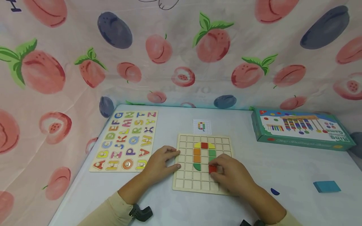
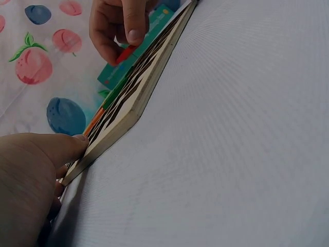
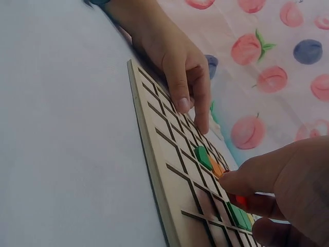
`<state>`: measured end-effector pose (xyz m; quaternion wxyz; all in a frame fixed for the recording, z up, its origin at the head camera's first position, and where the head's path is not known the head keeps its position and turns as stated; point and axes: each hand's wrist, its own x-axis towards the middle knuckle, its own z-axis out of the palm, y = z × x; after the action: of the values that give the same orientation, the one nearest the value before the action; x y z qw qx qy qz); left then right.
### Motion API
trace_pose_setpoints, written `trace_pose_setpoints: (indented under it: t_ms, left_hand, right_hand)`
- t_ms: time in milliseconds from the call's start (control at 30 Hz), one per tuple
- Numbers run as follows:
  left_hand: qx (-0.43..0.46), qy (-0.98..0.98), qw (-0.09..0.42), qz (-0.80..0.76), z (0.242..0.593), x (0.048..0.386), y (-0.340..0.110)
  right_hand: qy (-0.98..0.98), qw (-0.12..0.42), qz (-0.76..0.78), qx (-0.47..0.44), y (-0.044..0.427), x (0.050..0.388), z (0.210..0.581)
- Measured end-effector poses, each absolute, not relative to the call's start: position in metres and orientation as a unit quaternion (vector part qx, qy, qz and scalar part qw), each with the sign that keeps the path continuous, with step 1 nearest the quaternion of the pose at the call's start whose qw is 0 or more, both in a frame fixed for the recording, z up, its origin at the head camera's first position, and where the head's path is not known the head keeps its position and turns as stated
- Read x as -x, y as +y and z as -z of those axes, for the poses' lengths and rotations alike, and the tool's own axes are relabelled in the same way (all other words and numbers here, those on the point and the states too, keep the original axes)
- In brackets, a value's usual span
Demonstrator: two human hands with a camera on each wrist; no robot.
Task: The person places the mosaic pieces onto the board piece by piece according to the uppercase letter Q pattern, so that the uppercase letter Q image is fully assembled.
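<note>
My right hand [image 1: 233, 172] pinches a red square tile [image 1: 212, 169] between thumb and fingers, low over the wooden grid board [image 1: 188, 184]. The fingertips of my left hand [image 1: 159, 163] touch the board's left edge, with thumb and forefinger extended. Set in the grid is a ring-like pattern: a red tile [image 1: 204, 145] at the top between yellow corner pieces, orange tiles [image 1: 196, 155] down the left, a green curved piece [image 1: 197, 166] at lower left. Green tiles [image 1: 212, 153] run down the right side, partly hidden by my right fingers.
Behind the board lies a small card [image 1: 207, 130] with a coloured grid pattern. A wooden alphabet puzzle [image 1: 94, 168] lies left. At right are a green game box [image 1: 299, 130], a blue block [image 1: 327, 186] and a dark blue half-round piece [image 1: 275, 191]. A fruit-print cloth hangs behind.
</note>
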<state>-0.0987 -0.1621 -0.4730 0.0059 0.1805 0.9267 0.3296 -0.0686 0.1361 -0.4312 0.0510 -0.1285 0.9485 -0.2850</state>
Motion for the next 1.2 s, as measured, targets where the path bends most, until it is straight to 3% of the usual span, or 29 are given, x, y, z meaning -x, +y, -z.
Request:
trace_pose_setpoints:
  t_ms: [1200]
  left_hand:
    - [-0.195, 0.927, -0.005, -0.319, 0.473, 0.099, -0.163]
  right_hand:
    - [0.948, 0.037, 0.291, 0.121, 0.111, 0.074, 0.445]
